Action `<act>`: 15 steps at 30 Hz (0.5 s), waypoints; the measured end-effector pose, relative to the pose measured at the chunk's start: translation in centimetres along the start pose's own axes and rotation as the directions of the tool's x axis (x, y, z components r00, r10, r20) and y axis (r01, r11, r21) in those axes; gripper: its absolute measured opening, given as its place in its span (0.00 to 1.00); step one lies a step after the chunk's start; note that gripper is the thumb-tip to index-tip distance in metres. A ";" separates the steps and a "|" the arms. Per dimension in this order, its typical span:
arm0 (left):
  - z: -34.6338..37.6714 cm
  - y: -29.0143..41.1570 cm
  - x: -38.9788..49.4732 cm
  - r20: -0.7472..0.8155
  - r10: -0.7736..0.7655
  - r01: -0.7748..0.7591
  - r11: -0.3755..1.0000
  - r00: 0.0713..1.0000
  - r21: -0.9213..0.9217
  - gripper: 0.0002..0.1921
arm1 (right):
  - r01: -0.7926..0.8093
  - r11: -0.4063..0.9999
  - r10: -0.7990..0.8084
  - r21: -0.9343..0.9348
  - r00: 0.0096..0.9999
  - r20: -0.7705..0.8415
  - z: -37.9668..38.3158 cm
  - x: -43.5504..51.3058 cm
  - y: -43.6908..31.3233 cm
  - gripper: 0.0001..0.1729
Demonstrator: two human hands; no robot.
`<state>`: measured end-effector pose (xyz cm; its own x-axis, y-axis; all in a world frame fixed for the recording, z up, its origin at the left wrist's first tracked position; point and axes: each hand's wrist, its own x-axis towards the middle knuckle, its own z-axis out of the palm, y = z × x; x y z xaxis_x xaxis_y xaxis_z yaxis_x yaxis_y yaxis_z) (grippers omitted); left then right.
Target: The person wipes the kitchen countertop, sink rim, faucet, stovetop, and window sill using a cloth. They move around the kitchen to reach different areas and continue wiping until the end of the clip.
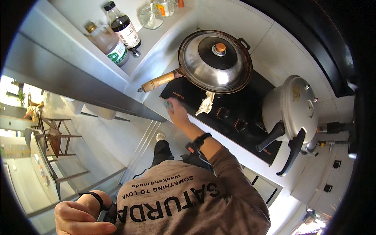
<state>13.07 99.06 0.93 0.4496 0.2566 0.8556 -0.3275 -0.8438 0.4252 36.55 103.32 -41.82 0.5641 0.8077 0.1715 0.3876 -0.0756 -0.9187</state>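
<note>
My right hand (177, 113), slightly blurred, holds a small greenish thing, perhaps a cloth or scrubber (168, 105), at the near left corner of the black glass cooktop (229, 127). To its right, a crumpled whitish cloth (206, 103) lies on the cooktop beside the wok. The wok (179, 72) has a wooden handle and is covered by a domed metal lid (202, 76) with a wooden knob. Low at the left, my left hand (79, 218) is bent with curled fingers beside a small black device on its wrist strap; whether it holds anything is hidden.
A metal pressure cooker (273, 102) with black handles stands at the cooktop's right end. Bottles (126, 32) and glass jars (151, 17) line the ledge at upper left. A grey panel edge (88, 79) runs left of the counter. Wooden chairs (55, 135) stand farther off.
</note>
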 end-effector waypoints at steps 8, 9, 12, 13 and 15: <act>-10.8 -8.9 5.7 0.530 0.019 0.122 0.966 0.848 -0.230 0.16 | -0.118 0.767 0.025 -0.631 0.988 -0.154 4.2 15.0 1.1 0.36; -12.0 -9.9 5.9 0.563 0.002 0.142 0.967 0.826 -0.211 0.17 | -0.042 0.612 0.070 -0.790 0.998 0.002 4.7 14.9 1.3 0.39; -13.7 -12.5 4.9 0.441 -0.068 0.150 0.977 0.895 -0.153 0.04 | 0.197 0.504 -0.186 -0.841 0.975 0.117 7.1 11.7 0.8 0.22; -14.1 -13.7 4.8 0.416 -0.066 0.162 0.966 0.907 -0.200 0.06 | 0.226 0.486 -0.127 -0.844 0.974 0.187 7.9 10.0 0.3 0.14; -14.7 -16.0 4.8 0.379 -0.033 0.176 0.921 0.925 -0.349 0.13 | 0.219 0.650 0.068 -0.727 0.937 0.343 9.7 6.6 -1.0 0.15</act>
<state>8.24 120.75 2.56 0.7415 0.0862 0.6654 -0.5126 -0.5671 0.6447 32.80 114.40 -43.21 0.3045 0.9522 -0.0237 0.9061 -0.2972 -0.3012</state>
